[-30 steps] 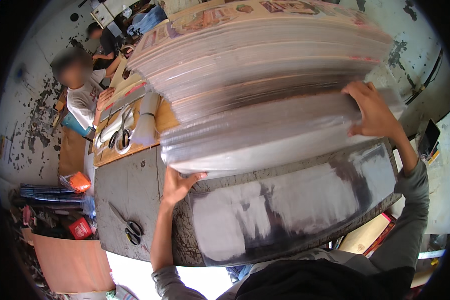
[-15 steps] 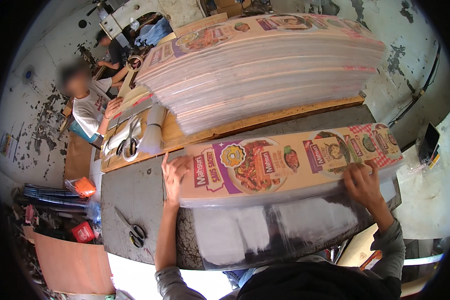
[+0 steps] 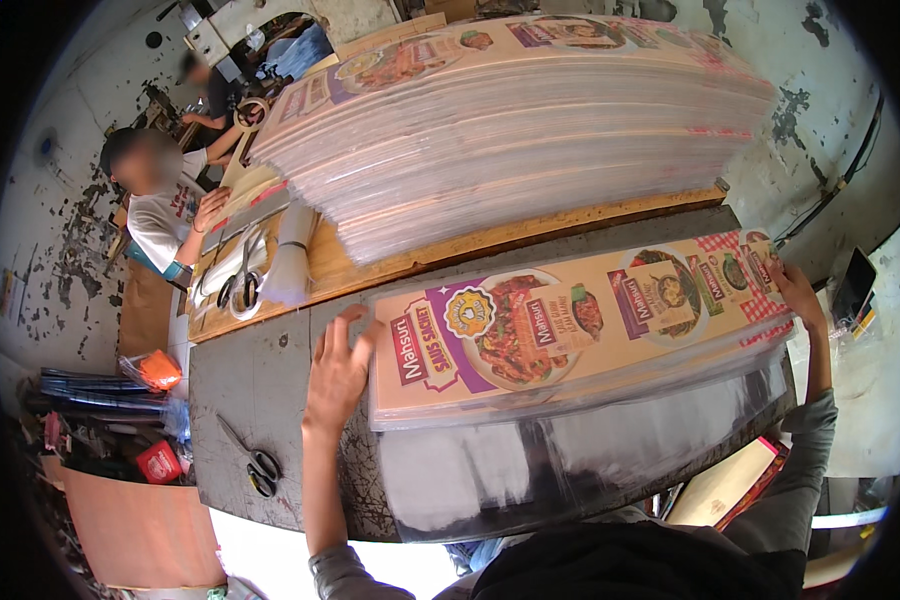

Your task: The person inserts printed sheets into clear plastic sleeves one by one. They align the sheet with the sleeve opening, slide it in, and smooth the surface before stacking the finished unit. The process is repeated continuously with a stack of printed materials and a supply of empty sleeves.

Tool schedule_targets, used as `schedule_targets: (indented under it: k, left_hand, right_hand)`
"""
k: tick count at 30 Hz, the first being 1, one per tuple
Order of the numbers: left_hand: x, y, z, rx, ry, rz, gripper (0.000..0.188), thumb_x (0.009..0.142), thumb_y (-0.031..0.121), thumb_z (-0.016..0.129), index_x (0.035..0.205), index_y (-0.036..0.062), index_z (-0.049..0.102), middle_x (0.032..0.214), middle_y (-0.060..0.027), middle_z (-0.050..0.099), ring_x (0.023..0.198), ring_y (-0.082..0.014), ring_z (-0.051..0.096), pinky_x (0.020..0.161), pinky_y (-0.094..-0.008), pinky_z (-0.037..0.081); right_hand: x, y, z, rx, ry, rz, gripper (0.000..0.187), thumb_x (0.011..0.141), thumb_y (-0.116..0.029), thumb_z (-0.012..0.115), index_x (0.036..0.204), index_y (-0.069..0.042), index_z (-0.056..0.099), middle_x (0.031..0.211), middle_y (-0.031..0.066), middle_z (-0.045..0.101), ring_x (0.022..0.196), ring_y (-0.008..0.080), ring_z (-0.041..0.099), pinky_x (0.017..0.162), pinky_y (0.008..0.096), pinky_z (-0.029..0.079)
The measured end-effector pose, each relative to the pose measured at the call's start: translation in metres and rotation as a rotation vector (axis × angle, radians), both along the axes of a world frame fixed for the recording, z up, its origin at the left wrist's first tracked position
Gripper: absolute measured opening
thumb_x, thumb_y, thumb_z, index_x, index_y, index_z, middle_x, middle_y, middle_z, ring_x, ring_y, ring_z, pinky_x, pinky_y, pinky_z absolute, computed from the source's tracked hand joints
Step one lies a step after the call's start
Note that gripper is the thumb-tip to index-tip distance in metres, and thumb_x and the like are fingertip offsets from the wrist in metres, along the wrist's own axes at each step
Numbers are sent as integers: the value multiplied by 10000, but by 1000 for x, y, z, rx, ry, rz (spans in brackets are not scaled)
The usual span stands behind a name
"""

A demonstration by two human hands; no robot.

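A low stack of long printed cardboard panels (image 3: 610,320) with clear plastic at its edges lies across the grey worktable. My left hand (image 3: 338,378) is at the stack's left end, fingers apart and bent along its edge. At the right end, my right hand (image 3: 796,296) rests against the corner with its fingers stretched along the edge, partly out of sight. In front of the stack lies a glossy dark sheet with pale reflections (image 3: 570,455). Beyond it rises a tall stack of the same plastic-edged panels (image 3: 530,130) on a wooden board (image 3: 530,232).
Black-handled scissors (image 3: 257,470) lie on the worktable (image 3: 240,380) at left. Another pair of scissors (image 3: 240,285) and a roll of clear plastic (image 3: 292,250) are on the wooden board. A co-worker in a white shirt (image 3: 165,225) handles strips at far left; another person sits behind.
My right hand has moved from the front edge of the low stack to its right end. My left hand has shifted slightly down and left, while the stack has turned a little.
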State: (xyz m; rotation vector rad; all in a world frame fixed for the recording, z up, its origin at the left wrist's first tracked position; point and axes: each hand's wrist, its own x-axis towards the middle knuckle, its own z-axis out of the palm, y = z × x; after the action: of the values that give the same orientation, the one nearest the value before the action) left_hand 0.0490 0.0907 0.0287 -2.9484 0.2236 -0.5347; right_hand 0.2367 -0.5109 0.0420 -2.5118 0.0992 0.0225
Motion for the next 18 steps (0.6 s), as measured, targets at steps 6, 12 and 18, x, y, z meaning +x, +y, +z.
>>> schedule_targets:
  k: [6, 12, 18]
  left_hand:
    - [-14, 18, 16, -1284, 521, 303, 601, 931, 421, 384, 1357, 10, 280, 937, -132, 588, 919, -196, 566, 810, -379, 457]
    - [3, 8, 14, -1532, 525, 533, 844, 823, 659, 395, 1278, -53, 393, 948, -108, 588, 839, -162, 539, 819, -283, 391]
    - [6, -13, 19, -1712, 506, 458, 644, 824, 500, 550, 1182, -31, 484, 991, -118, 607, 888, -138, 557, 811, -239, 398]
  right_hand:
    - [-8, 2, 2, 179, 152, 216, 611, 878, -509, 469, 1087, 61, 549, 939, 96, 609, 872, 137, 536, 824, 270, 401]
    - [9, -13, -5, 732, 363, 26, 758, 844, -620, 426, 1258, 15, 428, 1189, 108, 542, 998, 159, 566, 906, 273, 420]
    - [8, -1, 0, 825, 487, -82, 492, 868, -436, 533, 1153, -36, 507, 1000, 77, 627, 835, 138, 624, 773, 270, 505]
